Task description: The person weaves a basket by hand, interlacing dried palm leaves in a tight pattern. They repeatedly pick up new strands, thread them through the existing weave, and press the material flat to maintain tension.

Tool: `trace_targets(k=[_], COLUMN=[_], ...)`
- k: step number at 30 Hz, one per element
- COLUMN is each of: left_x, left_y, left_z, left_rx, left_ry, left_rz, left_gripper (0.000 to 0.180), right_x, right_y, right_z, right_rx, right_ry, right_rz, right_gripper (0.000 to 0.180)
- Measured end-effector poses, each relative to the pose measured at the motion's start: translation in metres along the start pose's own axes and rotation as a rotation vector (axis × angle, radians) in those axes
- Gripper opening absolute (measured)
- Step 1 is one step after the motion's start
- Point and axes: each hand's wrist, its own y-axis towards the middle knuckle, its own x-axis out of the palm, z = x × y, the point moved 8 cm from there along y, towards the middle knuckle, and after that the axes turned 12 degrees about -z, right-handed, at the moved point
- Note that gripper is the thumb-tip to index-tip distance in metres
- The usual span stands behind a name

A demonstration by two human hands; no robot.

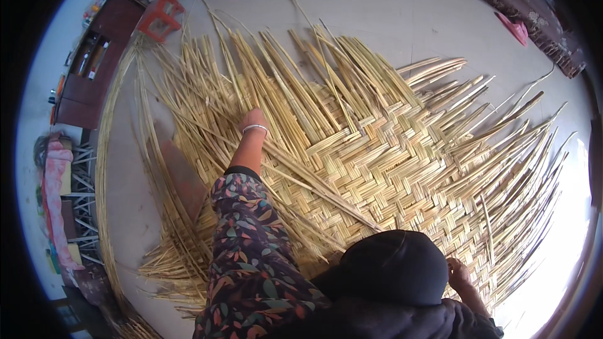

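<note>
A big mat (383, 163) of flat yellow reed strips lies across the floor, woven in a zigzag pattern at its middle and right. Unwoven strips (279, 88) fan out from its far and left sides. My left hand (253, 119), with a pale bangle at the wrist, reaches far forward and looks closed on reed strips among the loose ones; its fingertips are hidden. Several long strips (320, 188) slant over the mat beneath that wrist. At the lower right, my right hand (458, 274) is curled at the woven part, its fingers partly hidden by a rounded black cloth-covered shape (396, 267).
A red plastic stool (161, 17) and a dark brown cabinet (94, 66) stand at the far left. Long loose strips (103, 169) curve along the left floor. A metal rack (85, 201) with pink cloth is by the wall. A pink bag (514, 28) lies at the far right.
</note>
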Motion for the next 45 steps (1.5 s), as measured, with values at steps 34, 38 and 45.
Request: trace_targets(k=[34,38,45], left_x=[0.025,-0.005,-0.136], left_y=[0.11,0.107,0.079], left_z=[-0.081,-0.072,-0.057], left_rx=[-0.26,-0.064,0.277], left_ry=[-1.012,-1.259,-1.631], left_rz=[0.02,0.103,0.22], left_gripper=[0.039,0.036,0.026], right_x=[0.006,0.008,-0.013], right_y=[0.017,0.02,0.036], right_z=[0.003,0.016,-0.008], right_rx=[0.409,0.395,0.317], right_ry=[0.006,0.022,0.056], right_rz=[-0.18,-0.223,-0.275], right_gripper=[0.029,0.03,0.029])
